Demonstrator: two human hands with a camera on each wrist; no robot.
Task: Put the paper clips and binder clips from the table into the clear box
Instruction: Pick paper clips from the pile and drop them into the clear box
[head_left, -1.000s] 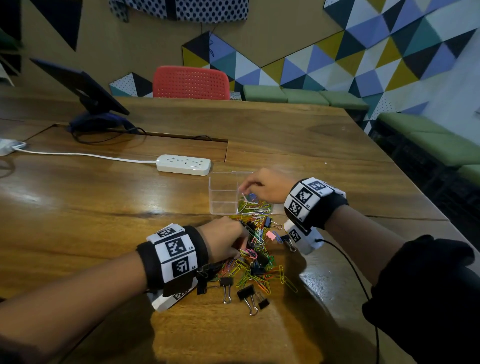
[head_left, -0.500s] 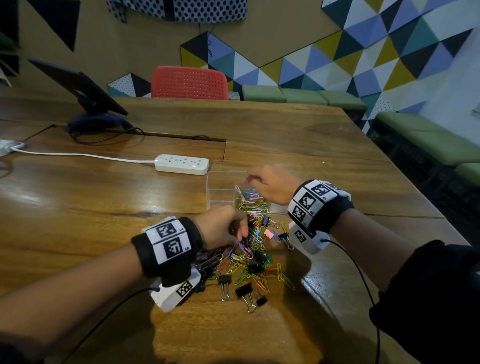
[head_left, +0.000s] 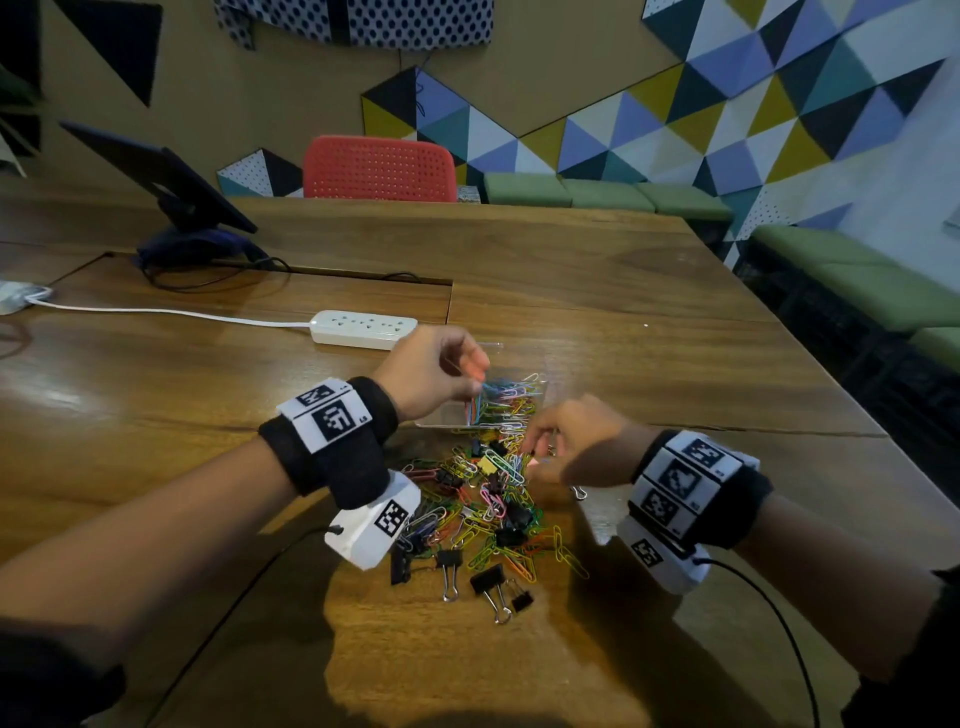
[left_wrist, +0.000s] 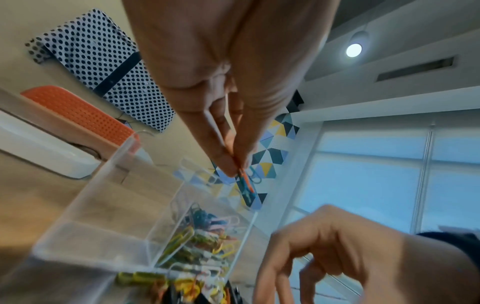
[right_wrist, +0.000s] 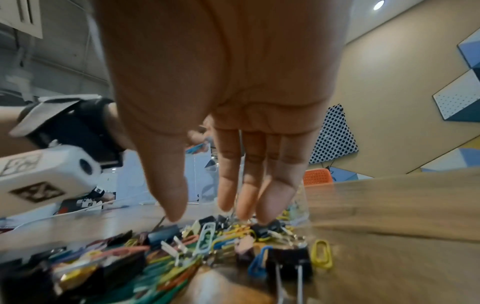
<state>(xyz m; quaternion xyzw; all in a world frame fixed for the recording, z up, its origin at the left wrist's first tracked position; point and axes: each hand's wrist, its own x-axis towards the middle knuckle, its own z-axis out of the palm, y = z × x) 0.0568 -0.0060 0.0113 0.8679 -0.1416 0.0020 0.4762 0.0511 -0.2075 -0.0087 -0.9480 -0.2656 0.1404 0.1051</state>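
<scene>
Clips pinched between the thumb and fingertips of the left hand (left_wrist: 228, 115) hang right over the clear box (head_left: 457, 413), an orange and a teal paper clip (left_wrist: 246, 185) dangling from the pinch. Judging from this, the step in hand is the drop: the fingers should part only while they are above the open mouth of the box, low enough that the light wire pieces do not bounce off the rim or spring back out, since the box already holds a heap of coloured clips (left_wrist: 207, 232) that reaches near its top on one side.

The right hand (right_wrist: 233, 144) is over the pile (head_left: 483, 509) just on the near side of the box, its fingers straight and spread, tips touching or nearly touching the clips and holding nothing that shows. A good next grab there would gather several at once; the wire clips are tangled, so a strand may trail out.

Black binder clips (head_left: 488, 582) lie at the near edge of the pile, farthest from the box.

Everything sits on a broad wooden table (head_left: 623, 322). Beyond the box lies a white power strip (head_left: 363, 328); farther back stand a red chair (head_left: 379, 169) and a wall of coloured triangles.
</scene>
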